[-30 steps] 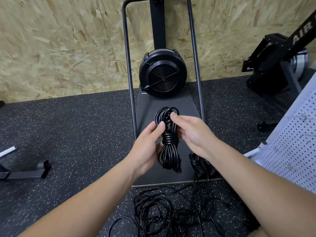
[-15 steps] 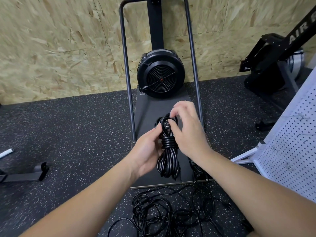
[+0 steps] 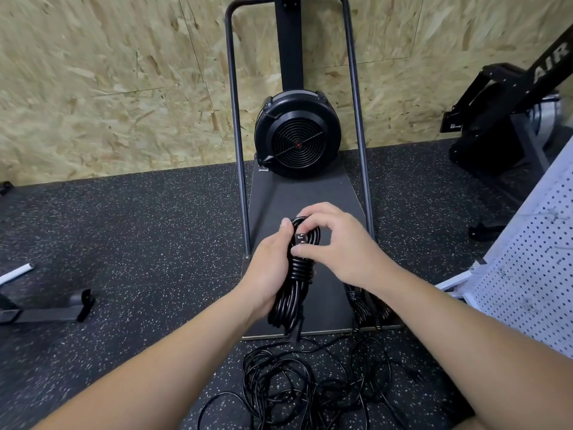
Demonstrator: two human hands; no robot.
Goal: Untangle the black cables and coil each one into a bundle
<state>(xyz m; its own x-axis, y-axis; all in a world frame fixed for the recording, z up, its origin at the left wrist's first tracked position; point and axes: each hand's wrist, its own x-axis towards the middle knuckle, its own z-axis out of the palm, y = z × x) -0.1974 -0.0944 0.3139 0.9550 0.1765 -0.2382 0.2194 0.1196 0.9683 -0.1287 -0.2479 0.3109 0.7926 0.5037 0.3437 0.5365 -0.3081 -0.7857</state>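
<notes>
The left hand (image 3: pixel 269 268) wraps the waist of the coiled cable bundle (image 3: pixel 297 274), held above the black platform (image 3: pixel 335 193), while the right hand (image 3: pixel 338 246) pinches the plug end (image 3: pixel 300 238) at its top loop. That end should tuck snugly without loosening the left grip. The tangled cables (image 3: pixel 310 386) lie on the floor below.

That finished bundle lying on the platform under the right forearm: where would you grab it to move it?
Probably at the wrapped waist of the finished bundle, where turns cinch the loops together. Come from above, fingers closing across it, since it lies flat on the platform. The right hand and forearm partly hide it, so its far end is unclear.
</notes>
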